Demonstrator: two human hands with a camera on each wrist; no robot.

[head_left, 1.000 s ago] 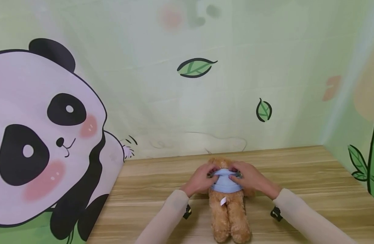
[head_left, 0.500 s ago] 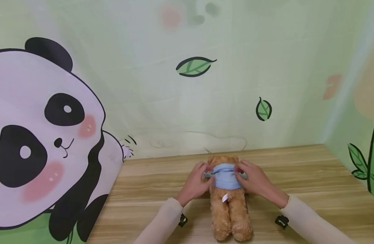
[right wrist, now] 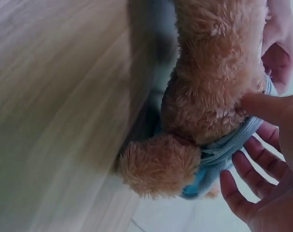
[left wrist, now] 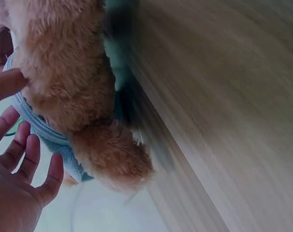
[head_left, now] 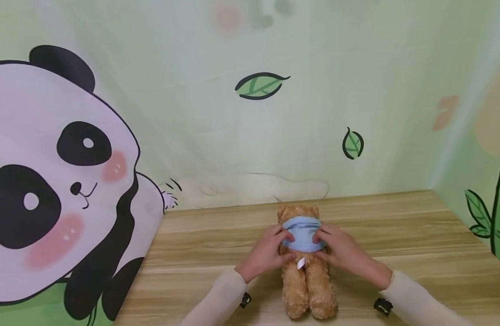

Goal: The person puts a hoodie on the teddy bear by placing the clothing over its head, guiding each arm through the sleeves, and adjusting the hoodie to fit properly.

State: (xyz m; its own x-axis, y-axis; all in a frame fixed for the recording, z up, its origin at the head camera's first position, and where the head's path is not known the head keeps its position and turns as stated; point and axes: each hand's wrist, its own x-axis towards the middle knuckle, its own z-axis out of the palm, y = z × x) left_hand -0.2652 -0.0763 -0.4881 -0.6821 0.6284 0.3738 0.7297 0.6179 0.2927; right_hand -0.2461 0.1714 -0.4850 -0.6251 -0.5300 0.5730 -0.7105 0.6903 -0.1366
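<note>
A brown teddy bear (head_left: 308, 290) lies on the table with its back up and its legs toward me. It wears a light blue shirt (head_left: 302, 233), bunched in folds near the neck. On the bear's left side in the head view, my left hand (head_left: 270, 251) touches the shirt with its fingertips, its thumb lower on the fur. Opposite, my right hand (head_left: 341, 249) rests likewise, thumb below the hem. Both wrist views show spread fingers, with the thumb against the fur. A white tag (head_left: 301, 263) sticks out below the shirt. The bear's face is hidden.
The wood-grain table (head_left: 205, 240) runs back to a pale green cloth backdrop (head_left: 209, 136) with printed leaves. A large printed panda (head_left: 38, 127) covers the left side. Black straps (head_left: 383, 306) show at the wrists.
Both hands have moved from the upper shirt, where they held the cloth near the neck, down toward its hem. Their thumbs and fingers have spread apart. More of the bear's head shows.
</note>
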